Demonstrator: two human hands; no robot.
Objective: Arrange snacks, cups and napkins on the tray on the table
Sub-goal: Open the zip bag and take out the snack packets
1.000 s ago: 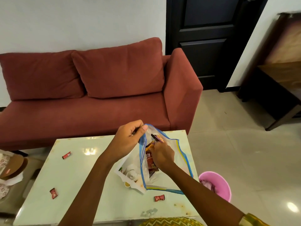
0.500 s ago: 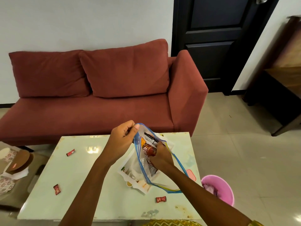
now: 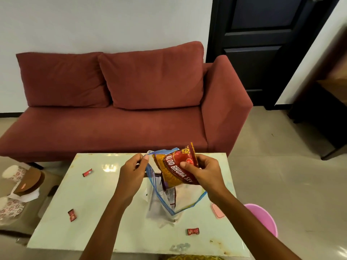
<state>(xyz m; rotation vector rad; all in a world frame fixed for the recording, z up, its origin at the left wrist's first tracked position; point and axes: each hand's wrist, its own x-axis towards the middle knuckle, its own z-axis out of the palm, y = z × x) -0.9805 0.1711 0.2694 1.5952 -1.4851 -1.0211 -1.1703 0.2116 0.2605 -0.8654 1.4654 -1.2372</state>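
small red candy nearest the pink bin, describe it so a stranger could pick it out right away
Start at the pale glossy table in front of the red sofa. Go to its near right part, below the clear zip bag held over the table. The red candy lies flat there, wrapper twisted at both ends; unlike the two other red candies on the left half, it sits closest to the pink bin.

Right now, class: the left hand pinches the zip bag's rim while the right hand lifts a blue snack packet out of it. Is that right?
Not quite. In the head view the snack packet is red and orange, not blue. The left hand does pinch the zip bag rim, and the right hand holds the packet.
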